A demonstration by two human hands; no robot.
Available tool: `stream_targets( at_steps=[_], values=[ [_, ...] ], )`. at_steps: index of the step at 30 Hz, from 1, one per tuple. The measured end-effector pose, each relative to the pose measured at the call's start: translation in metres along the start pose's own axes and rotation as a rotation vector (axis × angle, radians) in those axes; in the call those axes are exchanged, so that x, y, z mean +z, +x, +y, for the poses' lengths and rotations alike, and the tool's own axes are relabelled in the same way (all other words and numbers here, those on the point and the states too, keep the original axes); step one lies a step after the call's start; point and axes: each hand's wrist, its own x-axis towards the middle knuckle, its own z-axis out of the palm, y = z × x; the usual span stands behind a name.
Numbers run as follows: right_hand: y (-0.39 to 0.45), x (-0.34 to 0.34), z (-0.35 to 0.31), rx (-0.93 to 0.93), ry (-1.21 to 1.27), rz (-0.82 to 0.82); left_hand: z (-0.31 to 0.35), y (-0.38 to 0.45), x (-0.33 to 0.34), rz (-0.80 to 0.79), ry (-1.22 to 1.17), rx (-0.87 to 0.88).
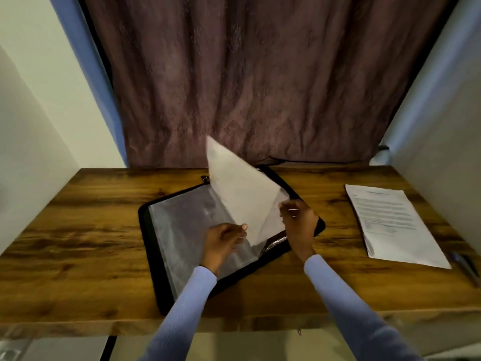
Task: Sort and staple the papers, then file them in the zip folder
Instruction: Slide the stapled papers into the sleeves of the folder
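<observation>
A black zip folder [151, 246] lies open in the middle of the wooden desk [78, 230], its clear plastic sleeves [179, 225] showing. Over it a white sheet of paper [239, 188] stands tilted up, its top corner pointing toward the curtain. My left hand [223, 241] pinches the sheet's lower left edge. At the lower right edge my right hand [299, 220] grips the same sheet, next to a lifted clear sleeve. A stack of printed papers [390, 222] lies flat at the desk's right side. No stapler shows.
A purple curtain [260, 74] hangs behind the desk. White walls close in on the left and right. A dark pen-like object [466, 267] lies at the desk's right edge beside the paper stack. The desk's front edge runs just below the folder.
</observation>
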Motion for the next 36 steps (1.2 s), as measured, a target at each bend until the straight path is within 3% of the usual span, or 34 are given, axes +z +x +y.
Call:
stream_targets(
  at_steps=[4, 9, 12, 17, 21, 29, 36],
  values=[
    [0.031, -0.030, 0.051, 0.276, -0.056, -0.109, -0.014, 0.026, 0.038, -0.020, 0.086, -0.013],
    [0.054, -0.035, 0.108, 0.655, 0.047, -0.229, -0.031, 0.054, 0.080, 0.006, 0.165, -0.077],
    [0.063, -0.034, 0.125, 0.754, 0.044, -0.313, -0.037, 0.064, 0.099, 0.031, 0.193, -0.071],
    [0.071, -0.046, 0.137, 0.703, -0.011, -0.411, -0.041, 0.076, 0.130, 0.046, 0.292, -0.030],
    [0.088, -0.075, 0.144, 0.500, -0.128, -0.421, -0.036, 0.087, 0.168, -0.011, 0.321, 0.007],
    [0.130, -0.160, 0.181, 0.239, -0.513, -0.200, -0.027, 0.119, 0.282, -0.198, 0.421, -0.018],
    [0.137, -0.203, 0.224, 0.273, -0.618, -0.271, -0.032, 0.120, 0.366, -0.317, 0.351, -0.168]
  ],
)
